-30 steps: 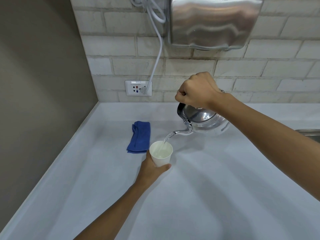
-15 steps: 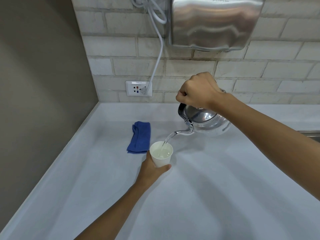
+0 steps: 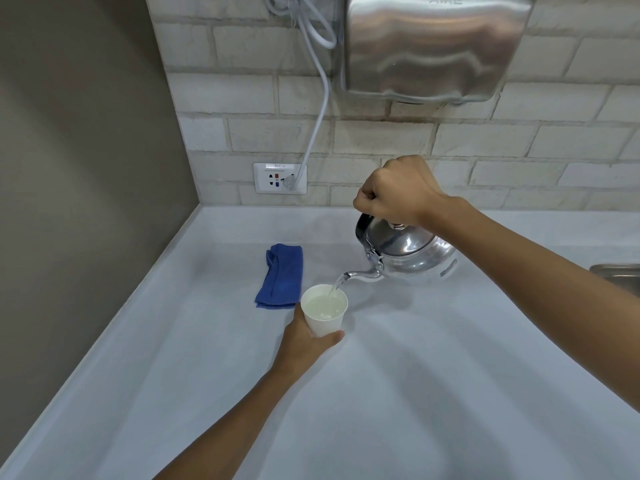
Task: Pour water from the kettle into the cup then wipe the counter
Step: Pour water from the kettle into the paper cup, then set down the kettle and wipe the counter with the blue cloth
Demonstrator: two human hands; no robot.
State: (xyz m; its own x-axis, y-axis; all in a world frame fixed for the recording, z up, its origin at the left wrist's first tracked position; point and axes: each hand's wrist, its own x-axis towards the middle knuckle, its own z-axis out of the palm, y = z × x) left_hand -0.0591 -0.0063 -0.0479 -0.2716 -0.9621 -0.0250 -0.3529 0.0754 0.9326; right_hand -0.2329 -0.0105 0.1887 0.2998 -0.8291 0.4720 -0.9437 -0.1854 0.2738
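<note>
On the bench (image 3: 450, 393), the right hand (image 3: 398, 192) grips the tilted kettle (image 3: 408, 251), pouring water into the cup (image 3: 323, 310) clasped by the left hand (image 3: 304, 341). A cloth (image 3: 280, 280) lies toward the back-left corner.

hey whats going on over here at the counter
A person is pouring water from a steel kettle into a white paper cup. The right hand grips the kettle's handle from above and tips it, so a thin stream runs from the spout into the cup. The left hand holds the cup, which looks fairly full. A folded blue cloth lies untouched on the counter just behind the cup, so the wiping has not begun.
</note>
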